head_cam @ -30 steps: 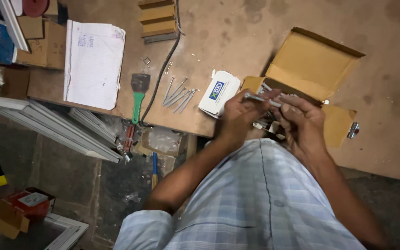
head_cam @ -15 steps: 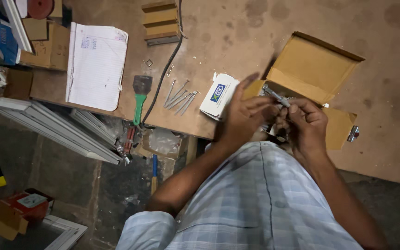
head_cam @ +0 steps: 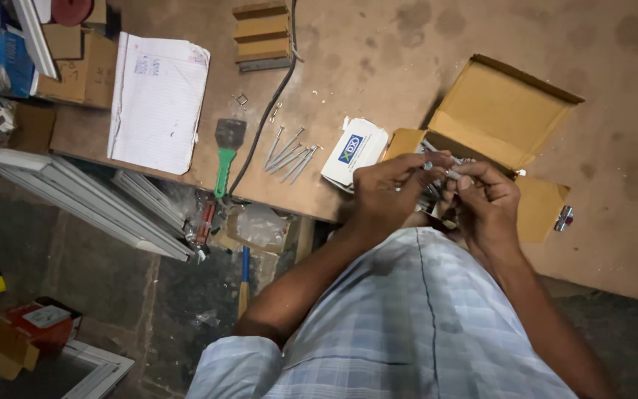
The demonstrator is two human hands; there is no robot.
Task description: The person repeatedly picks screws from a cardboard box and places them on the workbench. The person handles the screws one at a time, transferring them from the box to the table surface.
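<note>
A small silver metal fastener (head_cam: 452,175) was held pinched between the closed fingers of the left hand (head_cam: 391,193) and right hand (head_cam: 490,207), just above the open brown cardboard box (head_cam: 507,118) at the workbench's near edge. The fitting step appeared to be in hand; a steady, aligned grip seemed called for next. Loose long steel screws (head_cam: 289,154) lay to the left, beside a green-handled scraper (head_cam: 227,151).

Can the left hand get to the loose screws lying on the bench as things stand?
Probably yes. The loose screws lie bare on the bench, left of the left hand, with only the small white box between. But that hand is busy pinching a small metal piece with the right hand.

Bare tabletop (head_cam: 378,66) lies open beyond the cardboard box (head_cam: 496,111); screws (head_cam: 289,157) crowd left
</note>
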